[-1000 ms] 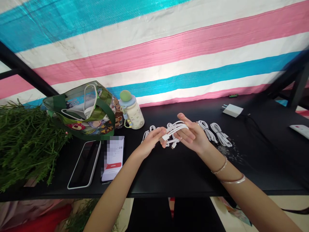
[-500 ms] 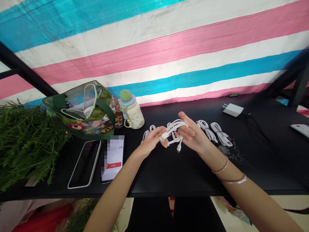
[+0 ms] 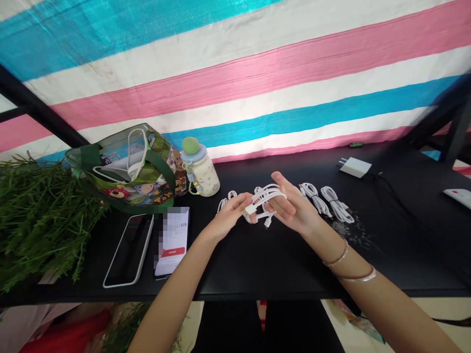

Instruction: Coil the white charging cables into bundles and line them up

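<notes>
Between my hands, above the black table [image 3: 257, 264], is a loosely coiled white USB cable [image 3: 270, 191]. My left hand [image 3: 232, 214] pinches one side of it near a plug. Loops of the cable pass round the fingers of my right hand [image 3: 294, 203], whose thumb points up and away from the rest. A second plug hangs below the loops. Behind my hands, more white cable [image 3: 222, 203] lies on the table, partly hidden. Two bundled white cables, a nearer-left one [image 3: 315, 198] and a right one [image 3: 337, 204], lie just beyond my right hand.
On the left are a patterned bag [image 3: 125, 171], a bottle with a green-topped lid [image 3: 202, 171], a white-cased phone [image 3: 129, 250], a lit phone [image 3: 172, 242] and green foliage [image 3: 40, 220]. A white charger [image 3: 355, 167] and black cord [image 3: 392, 196] lie right. Striped sheeting [image 3: 257, 83] hangs behind.
The cable loops have shifted slightly in my fingers, and the plug by my left hand has turned. The hanging plug has swung a little left. My arms stay nearly in place.
</notes>
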`<action>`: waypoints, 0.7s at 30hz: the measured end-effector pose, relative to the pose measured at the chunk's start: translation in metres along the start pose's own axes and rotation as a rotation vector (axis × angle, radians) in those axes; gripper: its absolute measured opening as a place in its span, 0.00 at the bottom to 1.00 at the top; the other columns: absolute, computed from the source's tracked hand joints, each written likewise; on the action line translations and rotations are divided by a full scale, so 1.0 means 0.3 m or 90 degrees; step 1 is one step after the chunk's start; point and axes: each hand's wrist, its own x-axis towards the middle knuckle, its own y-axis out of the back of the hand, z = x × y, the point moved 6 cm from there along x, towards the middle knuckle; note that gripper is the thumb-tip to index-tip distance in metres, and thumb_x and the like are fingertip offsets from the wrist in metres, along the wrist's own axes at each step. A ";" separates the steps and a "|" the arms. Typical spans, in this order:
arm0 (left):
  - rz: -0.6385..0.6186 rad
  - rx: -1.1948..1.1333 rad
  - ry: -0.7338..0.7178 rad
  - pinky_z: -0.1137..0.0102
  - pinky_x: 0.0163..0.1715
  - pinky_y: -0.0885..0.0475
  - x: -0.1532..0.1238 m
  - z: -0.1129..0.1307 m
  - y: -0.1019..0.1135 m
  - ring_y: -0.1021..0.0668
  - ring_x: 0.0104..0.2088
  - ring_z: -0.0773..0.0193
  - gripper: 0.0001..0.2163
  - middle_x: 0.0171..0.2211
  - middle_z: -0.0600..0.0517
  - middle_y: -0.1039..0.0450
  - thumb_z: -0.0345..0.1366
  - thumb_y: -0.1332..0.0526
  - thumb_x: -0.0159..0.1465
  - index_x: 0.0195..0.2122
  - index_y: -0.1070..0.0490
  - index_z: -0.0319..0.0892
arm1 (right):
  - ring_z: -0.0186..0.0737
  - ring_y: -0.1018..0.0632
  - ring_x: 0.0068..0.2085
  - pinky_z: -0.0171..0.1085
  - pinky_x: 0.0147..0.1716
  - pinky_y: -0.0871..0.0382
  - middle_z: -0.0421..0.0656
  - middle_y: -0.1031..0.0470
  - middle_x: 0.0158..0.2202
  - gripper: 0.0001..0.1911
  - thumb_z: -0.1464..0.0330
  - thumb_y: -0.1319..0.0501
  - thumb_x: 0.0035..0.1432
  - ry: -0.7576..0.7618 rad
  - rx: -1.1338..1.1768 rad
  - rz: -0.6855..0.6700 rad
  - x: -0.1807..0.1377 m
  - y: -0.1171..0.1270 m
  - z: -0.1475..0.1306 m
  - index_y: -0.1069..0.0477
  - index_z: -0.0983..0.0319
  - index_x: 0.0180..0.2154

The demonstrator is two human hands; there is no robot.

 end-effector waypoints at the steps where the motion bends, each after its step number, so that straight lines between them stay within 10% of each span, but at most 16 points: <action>1: -0.003 0.002 0.002 0.72 0.33 0.35 -0.001 -0.001 -0.002 0.29 0.26 0.67 0.21 0.18 0.57 0.34 0.56 0.42 0.58 0.25 0.33 0.42 | 0.28 0.47 0.12 0.35 0.22 0.44 0.23 0.51 0.08 0.17 0.57 0.33 0.48 0.004 0.005 0.004 0.002 0.001 -0.001 0.39 0.53 0.33; 14: 0.065 0.096 -0.081 0.67 0.47 0.34 -0.004 0.021 0.007 0.28 0.50 0.55 0.23 0.50 0.46 0.28 0.53 0.47 0.63 0.51 0.32 0.41 | 0.29 0.54 0.16 0.33 0.20 0.52 0.26 0.54 0.13 0.15 0.62 0.34 0.50 -0.002 0.033 0.047 0.026 0.014 0.022 0.37 0.55 0.36; 21: 0.074 0.386 -0.076 0.65 0.42 0.33 -0.019 0.016 -0.017 0.25 0.40 0.56 0.18 0.41 0.49 0.24 0.41 0.49 0.65 0.55 0.37 0.44 | 0.30 0.49 0.18 0.33 0.21 0.47 0.28 0.52 0.15 0.16 0.58 0.33 0.48 -0.042 0.030 0.053 0.018 0.008 0.054 0.35 0.55 0.37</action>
